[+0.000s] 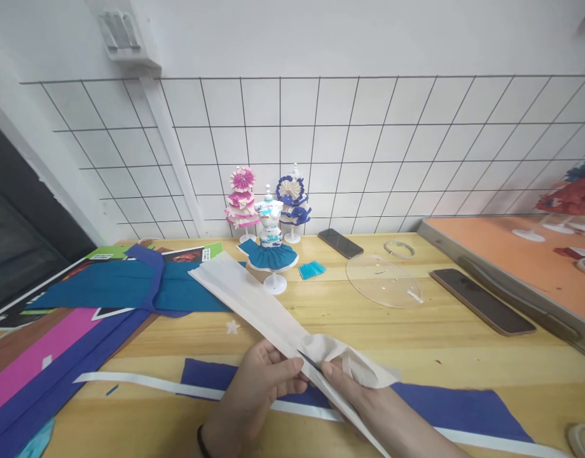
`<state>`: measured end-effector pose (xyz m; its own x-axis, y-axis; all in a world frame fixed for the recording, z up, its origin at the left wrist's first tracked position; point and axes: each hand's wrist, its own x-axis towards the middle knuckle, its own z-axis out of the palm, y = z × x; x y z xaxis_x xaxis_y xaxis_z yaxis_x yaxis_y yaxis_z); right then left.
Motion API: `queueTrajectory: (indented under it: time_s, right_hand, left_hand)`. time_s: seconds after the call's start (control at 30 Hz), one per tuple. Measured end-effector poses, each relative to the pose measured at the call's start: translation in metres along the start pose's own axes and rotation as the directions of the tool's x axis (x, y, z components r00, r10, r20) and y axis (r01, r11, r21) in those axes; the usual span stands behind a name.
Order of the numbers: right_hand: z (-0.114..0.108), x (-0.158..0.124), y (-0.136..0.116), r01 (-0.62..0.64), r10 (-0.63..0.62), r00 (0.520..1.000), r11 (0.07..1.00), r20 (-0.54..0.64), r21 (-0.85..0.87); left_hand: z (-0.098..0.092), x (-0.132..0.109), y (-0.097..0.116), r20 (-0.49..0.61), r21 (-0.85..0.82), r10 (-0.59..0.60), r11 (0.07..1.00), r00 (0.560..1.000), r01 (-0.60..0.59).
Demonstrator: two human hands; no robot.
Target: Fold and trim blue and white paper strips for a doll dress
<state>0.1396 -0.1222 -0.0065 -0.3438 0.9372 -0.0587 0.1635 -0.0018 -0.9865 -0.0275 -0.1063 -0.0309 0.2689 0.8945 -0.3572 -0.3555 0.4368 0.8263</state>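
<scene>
My left hand (pixel 254 388) pinches a long folded strip of white crepe paper (pixel 254 299) that runs from the near middle of the table up toward a small dress form. My right hand (pixel 369 401) lies partly under the paper's near end, fingers closed around it. A thin dark tip (pixel 308 359), perhaps a scissor blade, pokes out between the two hands against the paper. A dark blue paper sheet (pixel 464 410) and a thin white strip (pixel 144 380) lie flat under my hands.
A mini mannequin (pixel 272 245) in a teal skirt stands mid-table, with pink (pixel 241 197) and blue (pixel 292 198) paper dresses behind. Teal, pink and blue sheets (pixel 96 289) lie left. Two phones (pixel 481 300), a clear disc (pixel 383 280) and an orange board (pixel 521 254) sit right.
</scene>
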Motion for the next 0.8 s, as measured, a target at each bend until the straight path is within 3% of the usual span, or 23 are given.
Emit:
queueTrajectory:
  time_s: [0.47,0.8]
  right_hand:
    - [0.0008,0.0006,0.0006,0.032,-0.035,0.998,0.998,0.056,0.057]
    - [0.0,0.0019,0.0024,-0.008,0.008,1.0,0.999,0.006,0.031]
  left_hand:
    - [-0.0004,-0.0002,0.0024,0.02,-0.009,0.003,1.0,1.0,-0.003]
    - [-0.0061,0.001,0.0019,0.039,0.002,0.015,1.0,0.999,-0.015]
